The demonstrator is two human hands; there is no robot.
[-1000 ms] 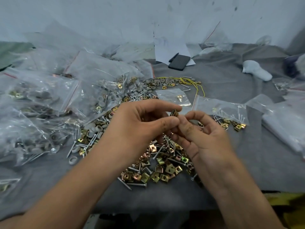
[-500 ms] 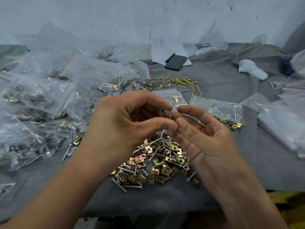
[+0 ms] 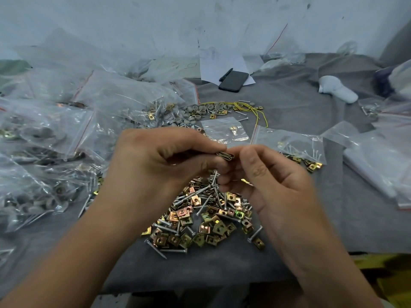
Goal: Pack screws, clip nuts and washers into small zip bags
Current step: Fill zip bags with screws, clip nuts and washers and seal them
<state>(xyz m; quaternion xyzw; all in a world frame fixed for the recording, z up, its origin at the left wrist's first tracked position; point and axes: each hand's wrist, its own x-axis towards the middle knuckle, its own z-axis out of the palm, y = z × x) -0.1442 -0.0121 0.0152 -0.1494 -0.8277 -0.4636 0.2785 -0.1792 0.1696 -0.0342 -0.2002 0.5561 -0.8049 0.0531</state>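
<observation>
Clip nut [image 3: 225,155] seemingly within left grip [image 3: 169,161]

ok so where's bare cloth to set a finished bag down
Bare grey cloth lies between the black phone, the white cap-like object and the yellow wire. More shows along the near edge, below the loose pile of clip nuts and screws. The left is crowded with filled bags; bags also line the right edge.
</observation>
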